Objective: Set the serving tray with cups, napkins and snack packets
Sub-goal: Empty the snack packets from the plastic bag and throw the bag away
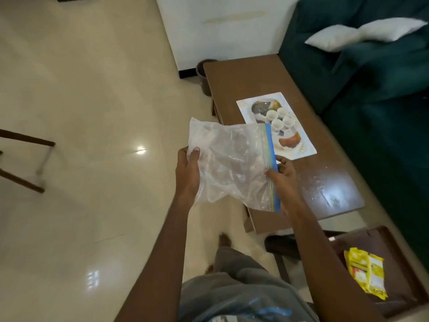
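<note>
Four white cups [277,124], one tray [304,150], one clear zip bag [228,159], two cushions [334,37], yellow snack packets [366,273], number unclear

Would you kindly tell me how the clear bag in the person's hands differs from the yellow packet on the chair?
The clear bag is see-through with a blue zip strip; the yellow packet is opaque and printed. The clear bag is held up, the left hand and right hand gripping opposite ends; the yellow packet lies untouched on the brown chair. Both are crinkled flexible packaging.
</note>
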